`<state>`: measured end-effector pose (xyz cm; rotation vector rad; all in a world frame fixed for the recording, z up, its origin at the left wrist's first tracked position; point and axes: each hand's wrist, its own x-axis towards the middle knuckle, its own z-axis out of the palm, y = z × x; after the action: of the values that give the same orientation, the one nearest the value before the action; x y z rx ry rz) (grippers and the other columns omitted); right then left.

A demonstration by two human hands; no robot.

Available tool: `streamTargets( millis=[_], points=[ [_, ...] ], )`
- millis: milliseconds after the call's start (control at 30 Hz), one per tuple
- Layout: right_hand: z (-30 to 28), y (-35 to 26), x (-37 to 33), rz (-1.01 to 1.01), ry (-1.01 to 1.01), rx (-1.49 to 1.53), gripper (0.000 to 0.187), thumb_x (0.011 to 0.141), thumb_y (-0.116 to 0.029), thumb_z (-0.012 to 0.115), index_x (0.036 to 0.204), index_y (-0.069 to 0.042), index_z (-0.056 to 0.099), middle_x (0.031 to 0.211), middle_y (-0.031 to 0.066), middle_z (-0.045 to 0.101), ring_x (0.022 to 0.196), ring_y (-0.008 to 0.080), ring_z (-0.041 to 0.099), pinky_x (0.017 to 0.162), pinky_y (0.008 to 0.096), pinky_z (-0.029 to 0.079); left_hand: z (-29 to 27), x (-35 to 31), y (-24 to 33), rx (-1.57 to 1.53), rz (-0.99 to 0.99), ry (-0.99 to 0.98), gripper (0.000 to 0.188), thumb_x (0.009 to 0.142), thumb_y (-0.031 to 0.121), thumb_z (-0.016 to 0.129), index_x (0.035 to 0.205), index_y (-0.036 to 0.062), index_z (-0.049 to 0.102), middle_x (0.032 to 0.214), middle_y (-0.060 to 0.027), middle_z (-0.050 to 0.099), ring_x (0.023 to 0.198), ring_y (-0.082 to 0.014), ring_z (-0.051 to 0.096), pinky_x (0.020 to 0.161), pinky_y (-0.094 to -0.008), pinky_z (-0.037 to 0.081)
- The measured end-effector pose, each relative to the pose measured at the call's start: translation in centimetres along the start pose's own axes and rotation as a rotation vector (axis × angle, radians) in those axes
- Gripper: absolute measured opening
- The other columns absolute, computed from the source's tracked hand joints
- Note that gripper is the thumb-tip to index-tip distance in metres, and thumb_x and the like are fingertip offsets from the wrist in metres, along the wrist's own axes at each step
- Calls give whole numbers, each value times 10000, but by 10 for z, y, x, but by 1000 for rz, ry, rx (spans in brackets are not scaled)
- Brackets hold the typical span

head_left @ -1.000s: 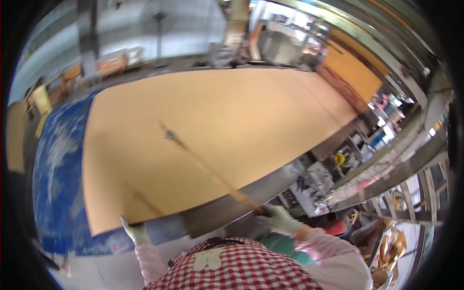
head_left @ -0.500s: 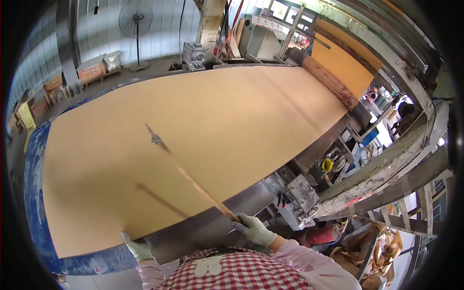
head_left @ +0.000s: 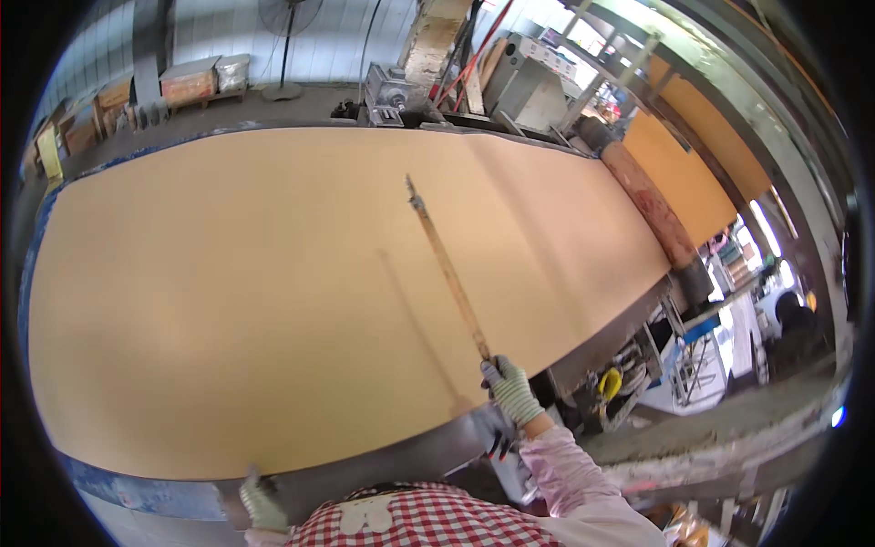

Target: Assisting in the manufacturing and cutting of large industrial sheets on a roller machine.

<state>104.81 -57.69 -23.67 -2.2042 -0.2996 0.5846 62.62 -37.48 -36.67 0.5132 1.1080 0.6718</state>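
Observation:
My right hand [head_left: 513, 390], in a pale striped work glove, is closed round the lower end of a long wooden stick [head_left: 447, 268]. A thin greyish piece with a pointed end is fixed to the stick's far tip. The stick slants up and away over a broad tan sheet [head_left: 228, 301], and its shadow falls on the sheet to the left. At the sheet's near edge is my left hand [head_left: 262, 504], gloved too. A finger of it stretches up onto the edge; the other fingers are hard to make out, and I see nothing held.
A reddish-brown roller [head_left: 649, 201] crosses the sheet's right end, with an orange sheet [head_left: 679, 173] hanging behind it. A grey machine box [head_left: 527, 84] and a motor [head_left: 389, 88] stand beyond the far edge. A curved beam [head_left: 729, 438] runs along the right.
My right hand has moved right and farther forward with the stick, which now stands steeper and points farther right. The view has shifted. My left hand stays by the near edge.

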Motion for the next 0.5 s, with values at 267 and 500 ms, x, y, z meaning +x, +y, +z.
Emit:
streamTargets(
  millis=[267, 500],
  points=[
    [-65, -43, 320, -260, 168, -475, 278, 859, -295, 535, 823, -20, 518, 602, 122, 555, 520, 246, 552, 472, 353, 421, 148, -32, -68, -210, -408, 270, 294, 827, 397, 605, 668, 164, 522, 507, 52, 389, 433, -69, 329, 420, -220, 280],
    [1, -146, 531, -327, 196, -742, 274, 858, -285, 530, 853, -14, 566, 582, 122, 562, 464, 240, 559, 430, 382, 452, 168, -18, -36, -172, -259, 551, 288, 828, 393, 606, 672, 163, 529, 506, 53, 395, 433, -67, 332, 418, -219, 280]
  ],
)
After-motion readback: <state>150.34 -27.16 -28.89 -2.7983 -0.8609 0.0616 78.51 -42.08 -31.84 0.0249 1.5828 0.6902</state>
